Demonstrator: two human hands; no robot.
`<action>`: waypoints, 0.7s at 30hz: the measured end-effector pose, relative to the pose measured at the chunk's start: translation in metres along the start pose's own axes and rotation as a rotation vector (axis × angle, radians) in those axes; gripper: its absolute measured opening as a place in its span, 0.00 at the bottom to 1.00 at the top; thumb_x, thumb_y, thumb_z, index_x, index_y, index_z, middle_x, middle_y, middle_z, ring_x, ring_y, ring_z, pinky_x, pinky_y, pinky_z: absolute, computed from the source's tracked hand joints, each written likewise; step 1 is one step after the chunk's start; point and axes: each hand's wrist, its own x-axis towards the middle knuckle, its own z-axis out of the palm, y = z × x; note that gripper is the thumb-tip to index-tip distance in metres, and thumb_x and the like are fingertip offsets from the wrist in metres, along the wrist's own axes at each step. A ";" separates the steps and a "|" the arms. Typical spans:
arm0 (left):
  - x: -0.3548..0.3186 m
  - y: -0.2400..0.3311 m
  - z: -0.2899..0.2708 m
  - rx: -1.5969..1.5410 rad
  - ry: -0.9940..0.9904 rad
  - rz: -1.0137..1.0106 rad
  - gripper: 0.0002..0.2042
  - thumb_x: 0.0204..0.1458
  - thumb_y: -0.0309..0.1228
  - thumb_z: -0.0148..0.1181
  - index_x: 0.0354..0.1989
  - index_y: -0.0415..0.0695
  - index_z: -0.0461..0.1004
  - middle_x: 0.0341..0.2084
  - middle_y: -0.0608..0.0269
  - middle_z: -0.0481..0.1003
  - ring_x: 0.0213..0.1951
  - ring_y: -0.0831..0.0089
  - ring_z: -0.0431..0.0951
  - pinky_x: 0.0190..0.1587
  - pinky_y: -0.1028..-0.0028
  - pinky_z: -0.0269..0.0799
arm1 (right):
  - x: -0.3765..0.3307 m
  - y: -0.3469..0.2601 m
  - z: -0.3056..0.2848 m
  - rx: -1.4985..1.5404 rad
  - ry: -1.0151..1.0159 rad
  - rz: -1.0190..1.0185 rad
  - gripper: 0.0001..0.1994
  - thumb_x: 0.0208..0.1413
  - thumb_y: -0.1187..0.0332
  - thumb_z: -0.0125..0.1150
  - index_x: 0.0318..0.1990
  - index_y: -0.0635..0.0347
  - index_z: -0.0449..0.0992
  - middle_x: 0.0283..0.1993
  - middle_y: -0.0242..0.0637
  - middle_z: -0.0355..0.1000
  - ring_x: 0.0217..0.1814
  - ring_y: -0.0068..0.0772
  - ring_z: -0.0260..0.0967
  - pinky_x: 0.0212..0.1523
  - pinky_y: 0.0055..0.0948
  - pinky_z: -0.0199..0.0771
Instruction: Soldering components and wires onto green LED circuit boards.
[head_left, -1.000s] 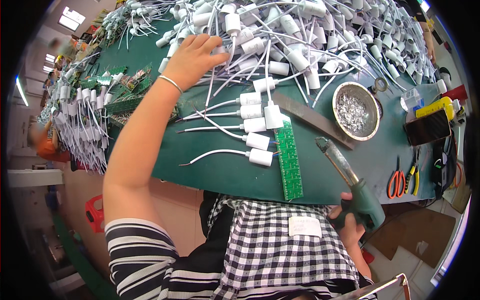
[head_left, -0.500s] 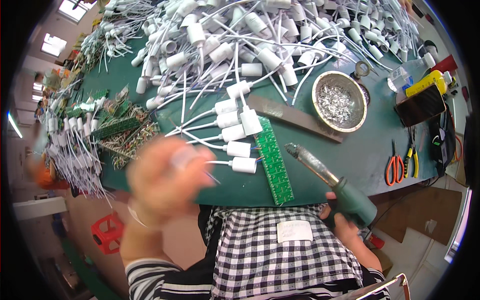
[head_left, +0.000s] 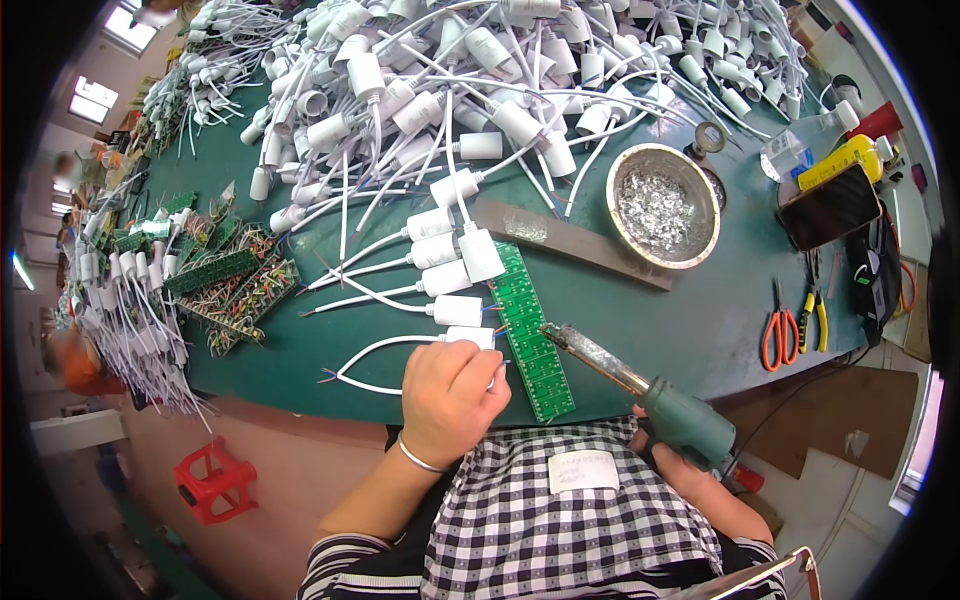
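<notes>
My left hand (head_left: pixel 455 400) is closed beside the left edge of a green circuit board (head_left: pixel 535 345). Its fingers wrap round a white lamp holder, mostly hidden, whose cable (head_left: pixel 370 386) trails out to the left; a short lead pokes toward the board. Just above the knuckles sits another white lamp holder (head_left: pixel 468 337). More holders (head_left: pixel 457 310) lie in a column along the board, some with thin wires reaching its edge. My right hand (head_left: pixel 672 462) grips the green handle of a soldering iron (head_left: pixel 690 420). The iron's tip is over the board's right side; contact cannot be made out.
A large heap of white lamp holders (head_left: pixel 420 112) covers the far table. A metal bar (head_left: pixel 590 245) and a bowl of silvery bits (head_left: pixel 660 205) lie beyond the board. Orange-handled scissors (head_left: pixel 780 340), pliers (head_left: pixel 815 320) and a phone (head_left: pixel 828 207) are at right; wired boards (head_left: pixel 225 270) at left.
My left hand has moved right and down onto the holders beside the board, bringing a white cable with it. The iron's tip has shifted left, over the board. The whole view has shifted slightly.
</notes>
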 end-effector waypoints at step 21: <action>0.004 -0.003 0.003 -0.068 -0.035 -0.066 0.08 0.43 0.24 0.61 0.33 0.42 0.71 0.44 0.51 0.73 0.58 0.45 0.63 0.58 0.56 0.60 | 0.006 -0.005 -0.005 -0.118 -0.011 -0.045 0.10 0.43 0.78 0.55 0.36 0.64 0.76 0.24 0.33 0.75 0.28 0.34 0.73 0.37 0.33 0.73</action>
